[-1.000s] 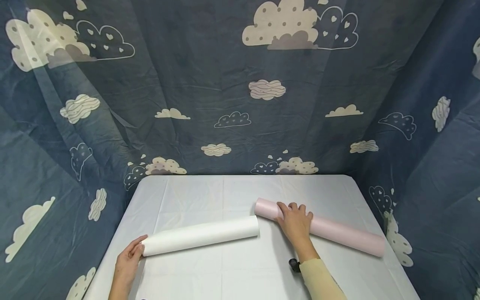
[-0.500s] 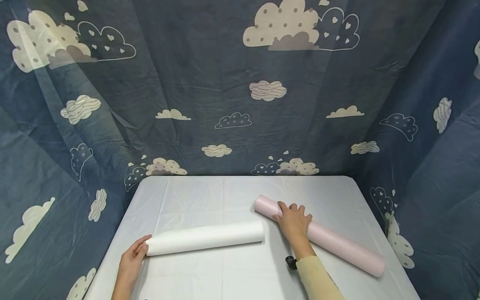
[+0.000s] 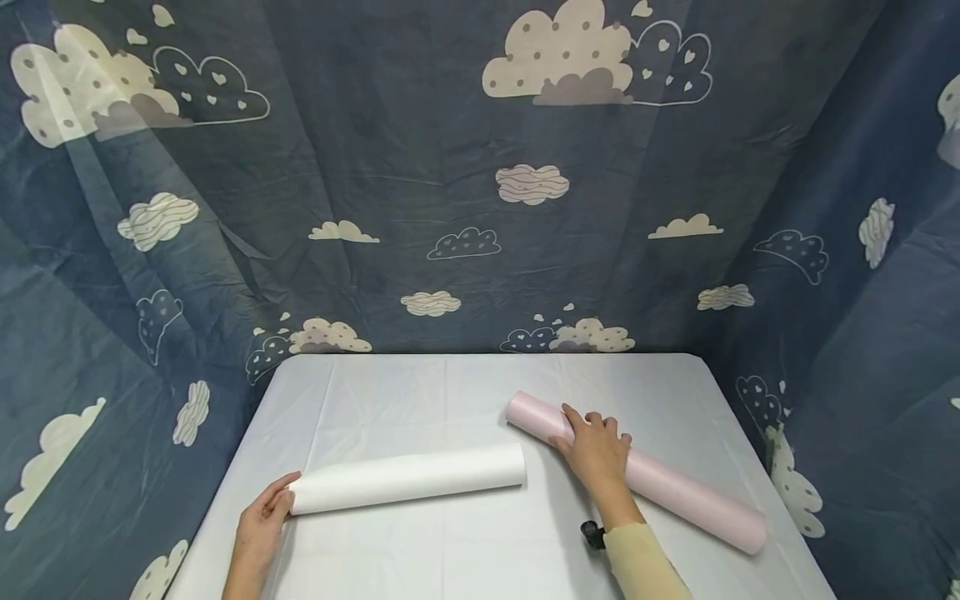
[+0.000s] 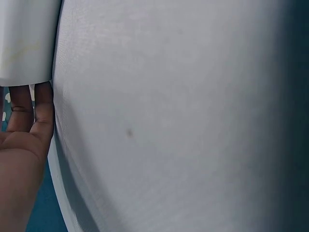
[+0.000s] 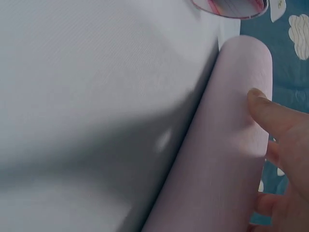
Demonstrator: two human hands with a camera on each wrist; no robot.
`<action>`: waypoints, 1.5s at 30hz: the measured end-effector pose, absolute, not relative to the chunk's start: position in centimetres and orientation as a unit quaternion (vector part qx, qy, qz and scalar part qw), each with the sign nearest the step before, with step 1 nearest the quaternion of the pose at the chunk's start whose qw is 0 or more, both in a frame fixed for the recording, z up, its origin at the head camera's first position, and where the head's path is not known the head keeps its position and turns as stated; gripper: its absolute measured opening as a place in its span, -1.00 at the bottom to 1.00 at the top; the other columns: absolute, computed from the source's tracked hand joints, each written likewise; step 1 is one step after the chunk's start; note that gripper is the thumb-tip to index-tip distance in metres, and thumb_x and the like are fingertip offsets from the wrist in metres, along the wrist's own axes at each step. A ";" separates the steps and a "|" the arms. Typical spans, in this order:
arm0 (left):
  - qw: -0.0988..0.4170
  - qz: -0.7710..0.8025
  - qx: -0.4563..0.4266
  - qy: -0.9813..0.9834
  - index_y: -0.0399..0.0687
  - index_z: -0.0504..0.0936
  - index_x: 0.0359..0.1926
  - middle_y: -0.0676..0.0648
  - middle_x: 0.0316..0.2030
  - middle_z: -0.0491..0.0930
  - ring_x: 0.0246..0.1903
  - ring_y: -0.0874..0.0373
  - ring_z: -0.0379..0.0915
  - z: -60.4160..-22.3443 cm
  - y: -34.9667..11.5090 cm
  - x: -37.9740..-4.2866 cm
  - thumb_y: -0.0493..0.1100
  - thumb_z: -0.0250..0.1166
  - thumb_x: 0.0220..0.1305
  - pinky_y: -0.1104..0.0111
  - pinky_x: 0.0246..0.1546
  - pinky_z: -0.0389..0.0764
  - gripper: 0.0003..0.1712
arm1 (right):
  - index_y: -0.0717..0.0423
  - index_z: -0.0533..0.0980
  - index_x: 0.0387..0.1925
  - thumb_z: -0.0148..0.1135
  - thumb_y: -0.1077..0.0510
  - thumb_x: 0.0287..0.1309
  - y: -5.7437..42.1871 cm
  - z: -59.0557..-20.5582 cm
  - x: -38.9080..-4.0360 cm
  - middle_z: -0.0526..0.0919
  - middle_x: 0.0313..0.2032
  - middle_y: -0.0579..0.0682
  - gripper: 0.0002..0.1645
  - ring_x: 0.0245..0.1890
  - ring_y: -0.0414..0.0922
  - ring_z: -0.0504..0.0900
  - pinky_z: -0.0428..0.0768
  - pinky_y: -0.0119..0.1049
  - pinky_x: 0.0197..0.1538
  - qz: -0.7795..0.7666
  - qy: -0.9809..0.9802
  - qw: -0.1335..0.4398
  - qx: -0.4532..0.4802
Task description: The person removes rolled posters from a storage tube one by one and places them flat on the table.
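A long white roll (image 3: 408,478), like rolled paper, lies on the left and middle of the table. My left hand (image 3: 260,529) holds its left end, fingertips at the rim. From the left wrist, several fingers (image 4: 43,113) show at the end of the white roll (image 4: 26,43), their tips hidden by it. A pale pink roll (image 3: 693,497) slants from the back middle toward the front right. My right hand (image 3: 597,454) grips it across its upper part. In the right wrist view, the thumb (image 5: 263,108) presses the near side of the pink roll (image 5: 212,159), with other fingers beyond it.
A white cloth covers the table (image 3: 390,392). Dark blue curtains (image 3: 405,150) printed with clouds hang at the back and both sides. A black device (image 3: 592,534) sits at my right wrist. A round end with a shiny pinkish inside (image 5: 231,7) shows at the right wrist view's top.
The pink roll's right end has swung toward me under my right hand. The white roll and my left hand have shifted slightly right and nearer.
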State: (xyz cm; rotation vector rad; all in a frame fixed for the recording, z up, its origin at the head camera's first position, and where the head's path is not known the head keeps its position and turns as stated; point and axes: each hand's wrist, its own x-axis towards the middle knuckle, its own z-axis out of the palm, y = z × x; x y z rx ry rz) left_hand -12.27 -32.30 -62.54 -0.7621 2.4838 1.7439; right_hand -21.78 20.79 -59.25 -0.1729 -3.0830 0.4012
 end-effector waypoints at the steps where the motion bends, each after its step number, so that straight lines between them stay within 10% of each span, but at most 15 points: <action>1: 0.007 0.555 -0.243 0.795 -0.03 0.52 0.47 0.44 -0.22 0.58 -0.11 0.55 0.39 -62.5 -32.3 -12.2 0.01 0.19 0.63 0.66 -0.12 0.55 -0.48 | -0.22 0.38 0.55 0.35 -0.37 0.30 21.0 -59.2 -21.6 0.56 0.30 0.30 -0.12 0.26 0.37 0.46 0.42 0.40 0.19 0.129 -0.990 0.013 -0.057; 22: 0.008 0.563 -0.248 0.788 -0.06 0.49 0.50 0.59 -0.25 0.58 -0.11 0.76 0.40 -62.5 -32.6 -12.2 0.01 0.18 0.63 0.73 -0.10 0.56 -0.45 | -0.05 0.32 0.56 0.35 -0.37 0.29 30.0 -56.6 -15.4 0.40 0.38 0.46 -0.04 0.33 0.56 0.31 0.34 0.55 0.19 0.175 -0.978 0.014 -0.114; 45: 0.016 0.557 -0.240 0.795 -0.07 0.48 0.50 0.10 0.16 0.70 -0.15 0.84 0.38 -62.7 -32.3 -12.5 0.01 0.20 0.63 0.73 -0.09 0.59 -0.44 | 0.15 0.51 0.32 0.57 -0.12 0.14 33.8 -58.3 -12.1 0.49 0.18 0.54 -0.19 0.18 0.58 0.38 0.38 0.64 0.10 0.142 -0.977 -0.014 -0.156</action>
